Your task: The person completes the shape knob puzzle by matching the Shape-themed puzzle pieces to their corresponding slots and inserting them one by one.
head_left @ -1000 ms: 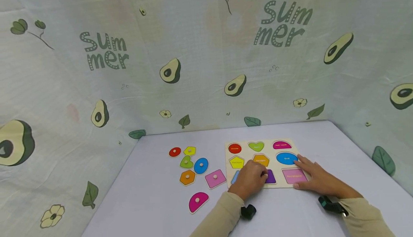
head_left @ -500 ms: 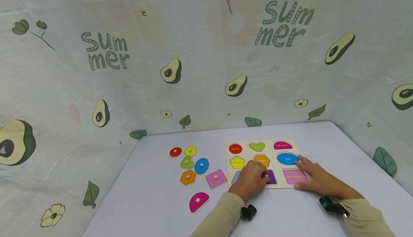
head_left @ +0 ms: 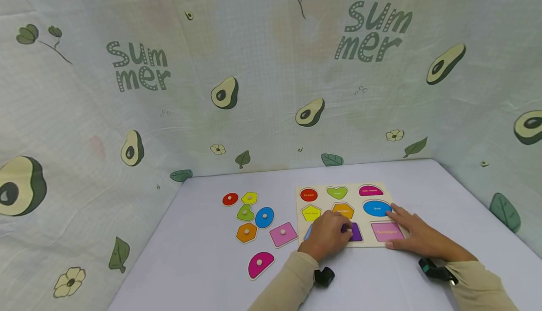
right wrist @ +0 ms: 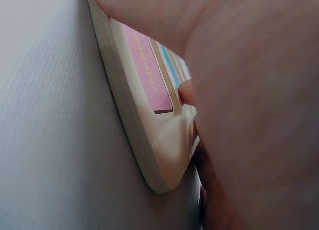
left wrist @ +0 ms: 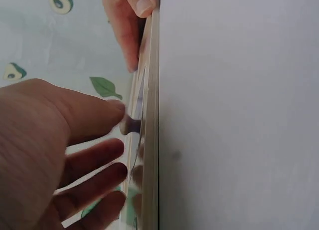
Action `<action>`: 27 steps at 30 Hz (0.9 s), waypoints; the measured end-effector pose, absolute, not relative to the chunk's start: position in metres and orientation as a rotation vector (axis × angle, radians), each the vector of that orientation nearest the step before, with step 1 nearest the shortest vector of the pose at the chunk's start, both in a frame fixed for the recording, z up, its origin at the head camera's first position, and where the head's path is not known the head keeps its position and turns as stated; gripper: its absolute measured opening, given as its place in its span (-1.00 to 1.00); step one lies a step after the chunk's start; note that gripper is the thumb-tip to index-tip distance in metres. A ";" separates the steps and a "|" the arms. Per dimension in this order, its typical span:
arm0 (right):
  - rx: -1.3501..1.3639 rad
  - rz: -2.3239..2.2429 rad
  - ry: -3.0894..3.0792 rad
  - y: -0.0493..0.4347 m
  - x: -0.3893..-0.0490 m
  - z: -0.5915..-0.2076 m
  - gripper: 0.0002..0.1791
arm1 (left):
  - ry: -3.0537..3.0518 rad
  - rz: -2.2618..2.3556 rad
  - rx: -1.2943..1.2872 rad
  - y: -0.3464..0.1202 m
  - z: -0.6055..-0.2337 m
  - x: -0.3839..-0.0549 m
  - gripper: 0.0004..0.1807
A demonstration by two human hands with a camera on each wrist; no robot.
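Observation:
A cream shape-puzzle board (head_left: 357,199) lies on the table in the head view. At its front row, my left hand (head_left: 326,235) pinches the pale knob (head_left: 349,230) of a purple puzzle piece (head_left: 357,232), which sits in or on the board. In the left wrist view the thumb meets the knob (left wrist: 130,125), while the index finger is hard to make out. My left hand partly covers a light-blue shape (head_left: 309,231). My right hand (head_left: 419,236) rests on the board's right edge, fingertips by the blue oval print (head_left: 377,208), thumb beside the pink rectangle print (head_left: 387,232).
Left of the board lie several knobbed pieces: red circle (head_left: 230,199), yellow pentagon (head_left: 252,199), green heart (head_left: 243,216), blue oval (head_left: 263,223), orange hexagon (head_left: 243,236), pink rectangle (head_left: 289,237) and magenta half-round (head_left: 254,271). Patterned cloth (head_left: 262,141) stands behind the white table (head_left: 190,254).
My left hand has moved only slightly, its wrist a little to the left, and stays at the purple piece's knob. My right hand and the loose pieces keep their places.

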State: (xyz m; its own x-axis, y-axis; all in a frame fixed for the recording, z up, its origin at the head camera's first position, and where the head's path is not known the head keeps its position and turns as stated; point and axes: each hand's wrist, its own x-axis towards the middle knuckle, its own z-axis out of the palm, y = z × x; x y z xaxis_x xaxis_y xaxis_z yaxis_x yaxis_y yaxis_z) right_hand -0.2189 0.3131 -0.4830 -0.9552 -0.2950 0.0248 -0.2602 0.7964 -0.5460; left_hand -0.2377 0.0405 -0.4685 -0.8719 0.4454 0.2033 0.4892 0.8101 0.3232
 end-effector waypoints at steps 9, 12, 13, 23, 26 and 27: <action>-0.466 -0.906 2.923 0.316 -0.217 -0.485 0.00 | -2.871 -0.765 -0.616 0.015 -0.460 -0.249 -0.83; -0.468 -0.906 2.924 0.317 -0.217 -0.486 0.00 | -2.891 -0.791 -0.561 0.003 -0.457 -0.254 -0.80; -0.466 -0.908 2.923 0.317 -0.217 -0.487 0.00 | -2.899 -0.800 -0.539 -0.002 -0.456 -0.255 -0.80; -0.458 -0.879 2.925 0.317 -0.217 -0.486 0.01 | -2.921 -0.962 -0.335 -0.055 -0.458 -0.272 -0.82; -0.459 -0.870 2.927 0.316 -0.219 -0.486 0.03 | -2.895 -1.025 -0.297 -0.073 -0.458 -0.274 -0.83; -0.459 -0.864 2.929 0.316 -0.220 -0.487 0.03 | -2.891 -1.033 -0.271 -0.078 -0.458 -0.275 -0.83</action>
State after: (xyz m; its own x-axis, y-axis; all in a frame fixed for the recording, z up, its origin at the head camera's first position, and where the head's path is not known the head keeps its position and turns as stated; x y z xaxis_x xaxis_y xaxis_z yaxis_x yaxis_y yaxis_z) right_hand -0.2196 0.3165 -0.4865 -0.9544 -0.2970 0.0320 -0.2668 0.7994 -0.5384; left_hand -0.2748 -0.0778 -0.4575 -0.9828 0.1451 0.1146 0.1849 0.7602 0.6228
